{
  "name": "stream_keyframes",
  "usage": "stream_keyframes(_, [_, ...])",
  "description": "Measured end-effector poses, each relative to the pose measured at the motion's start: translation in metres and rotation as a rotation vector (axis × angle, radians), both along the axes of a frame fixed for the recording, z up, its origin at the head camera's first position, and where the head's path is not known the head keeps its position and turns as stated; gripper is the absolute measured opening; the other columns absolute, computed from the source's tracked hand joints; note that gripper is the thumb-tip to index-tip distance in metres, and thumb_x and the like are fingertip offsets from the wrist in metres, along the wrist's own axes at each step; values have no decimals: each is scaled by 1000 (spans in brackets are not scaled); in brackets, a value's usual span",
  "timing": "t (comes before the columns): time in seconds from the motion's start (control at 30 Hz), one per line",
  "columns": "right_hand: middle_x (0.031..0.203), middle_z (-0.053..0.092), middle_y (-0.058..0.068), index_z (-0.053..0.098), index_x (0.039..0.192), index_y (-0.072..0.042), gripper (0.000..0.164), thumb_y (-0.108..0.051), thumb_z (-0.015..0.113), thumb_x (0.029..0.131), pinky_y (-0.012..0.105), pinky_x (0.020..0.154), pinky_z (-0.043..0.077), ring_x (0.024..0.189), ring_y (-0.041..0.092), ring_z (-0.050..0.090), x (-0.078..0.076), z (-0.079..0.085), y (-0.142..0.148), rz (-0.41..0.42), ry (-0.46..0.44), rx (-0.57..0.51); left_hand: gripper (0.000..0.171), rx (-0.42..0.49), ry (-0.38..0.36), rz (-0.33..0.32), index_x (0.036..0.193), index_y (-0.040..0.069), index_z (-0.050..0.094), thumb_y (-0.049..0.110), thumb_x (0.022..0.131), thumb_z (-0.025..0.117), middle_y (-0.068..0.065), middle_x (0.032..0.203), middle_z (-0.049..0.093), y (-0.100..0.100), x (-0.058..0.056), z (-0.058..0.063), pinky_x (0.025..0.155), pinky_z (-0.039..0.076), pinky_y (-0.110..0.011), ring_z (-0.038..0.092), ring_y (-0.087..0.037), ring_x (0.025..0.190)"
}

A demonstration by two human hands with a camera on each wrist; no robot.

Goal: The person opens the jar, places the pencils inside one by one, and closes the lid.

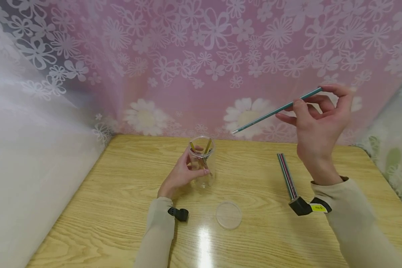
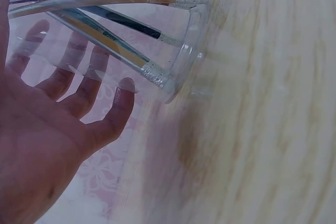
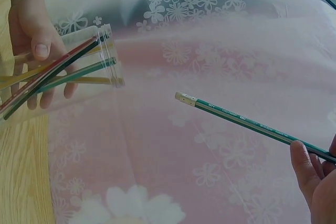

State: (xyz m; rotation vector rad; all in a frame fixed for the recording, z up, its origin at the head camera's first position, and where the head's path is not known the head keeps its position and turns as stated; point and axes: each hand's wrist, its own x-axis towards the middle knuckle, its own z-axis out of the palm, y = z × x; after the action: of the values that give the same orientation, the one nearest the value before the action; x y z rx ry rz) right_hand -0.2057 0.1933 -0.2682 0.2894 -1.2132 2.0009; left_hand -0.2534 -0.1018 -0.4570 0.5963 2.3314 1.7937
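Observation:
My left hand (image 1: 179,174) grips a clear plastic jar (image 1: 204,181) standing on the wooden table, with the thumb across its near side. Several pencils (image 3: 79,73), yellow, green and dark red, lean inside; the left wrist view shows white erasers on the ends of some. Above the table to the right, my right hand (image 1: 323,126) pinches a green pencil (image 1: 264,116) near one end. Its eraser end points down and left toward the jar, apart from the rim. A few more pencils (image 1: 286,173), green and dark red, lie side by side below my right hand.
A clear round lid (image 1: 228,215) lies flat on the wooden table (image 1: 120,223), in front of the jar. Behind the table hangs a pink curtain (image 1: 187,104) with white flowers. Pale sheets hang at the left and right sides.

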Motion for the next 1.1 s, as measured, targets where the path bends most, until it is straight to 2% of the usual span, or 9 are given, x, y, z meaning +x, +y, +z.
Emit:
stream_keyframes(0.27, [79,55,14,50,116,-3,38,15,63,85,37,60,62,62,26,70,-7,-4,-11,14,-4,21,71,-4,-3,1,145,33,45,19,87,83,1,138,57,0,2,3,107,46,-54,54,-23,130])
stream_keyframes(0.6, [82,56,12,49,116,-4,38,15,64,87,37,62,63,64,23,67,-14,-8,-22,43,-25,50,71,-2,1,4,144,36,45,20,87,83,1,140,57,1,1,2,108,46,-56,54,-24,132])
stream_keyframes(0.93, [87,58,12,49,118,-3,40,17,64,86,37,62,63,65,24,69,-23,-17,-32,81,10,85,76,2,0,-1,151,18,41,17,87,83,0,143,55,1,1,3,108,45,-57,53,-25,133])
stream_keyframes(1.1, [87,57,11,50,118,-5,40,15,65,87,37,62,63,66,24,67,-27,-20,-36,82,-4,117,73,5,10,-6,149,23,43,17,87,83,-1,146,53,0,1,2,108,45,-57,53,-26,133])
